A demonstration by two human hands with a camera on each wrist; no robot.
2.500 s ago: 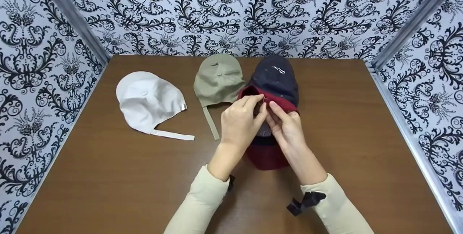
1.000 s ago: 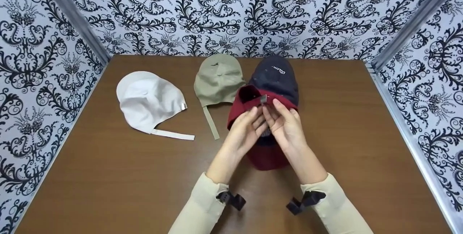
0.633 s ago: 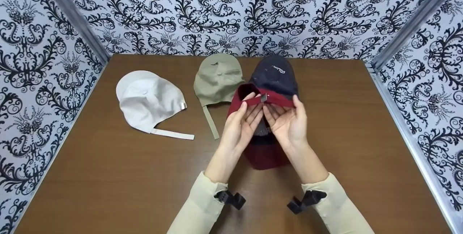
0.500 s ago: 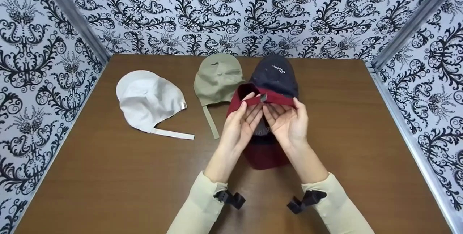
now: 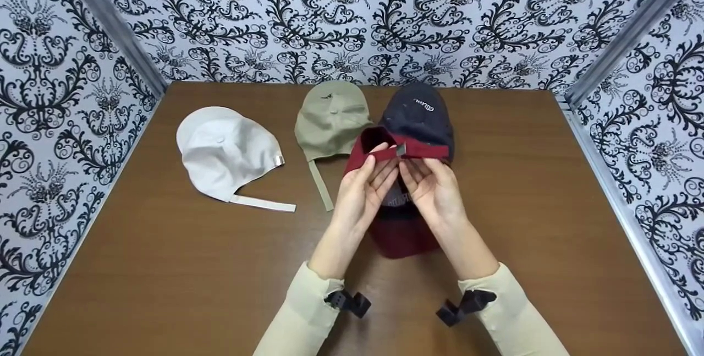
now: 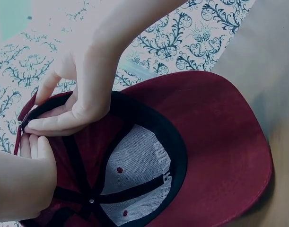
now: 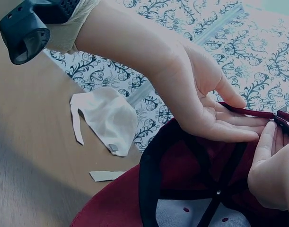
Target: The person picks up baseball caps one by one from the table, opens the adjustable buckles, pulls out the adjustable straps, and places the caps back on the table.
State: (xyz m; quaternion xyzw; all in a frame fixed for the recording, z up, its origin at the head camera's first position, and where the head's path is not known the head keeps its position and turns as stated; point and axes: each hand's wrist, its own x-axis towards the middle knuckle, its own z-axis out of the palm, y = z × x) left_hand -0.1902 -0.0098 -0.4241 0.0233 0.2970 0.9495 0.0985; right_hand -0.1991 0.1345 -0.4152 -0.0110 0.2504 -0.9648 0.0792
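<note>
Both hands hold a dark red baseball cap, its brim toward the person and its inside facing up. Its back strap runs through a metal buckle, with the strap's free end pointing right. My left hand holds the strap left of the buckle, thumb in front and fingers behind. My right hand holds it on the right, thumb just below the free end and fingers reaching behind the buckle. In the left wrist view, the cap's black sweatband and pale inner panel show.
A navy cap lies behind the red one, partly covered. An olive cap with a loose strap lies left of it. Farther left is a white cap, its strap loose too. Patterned walls enclose the brown table.
My left hand turned from pinching at the buckle to lying palm up under the strap. My right thumb slid out to the strap's free end, then dropped back below it. The buckle came into sight.
</note>
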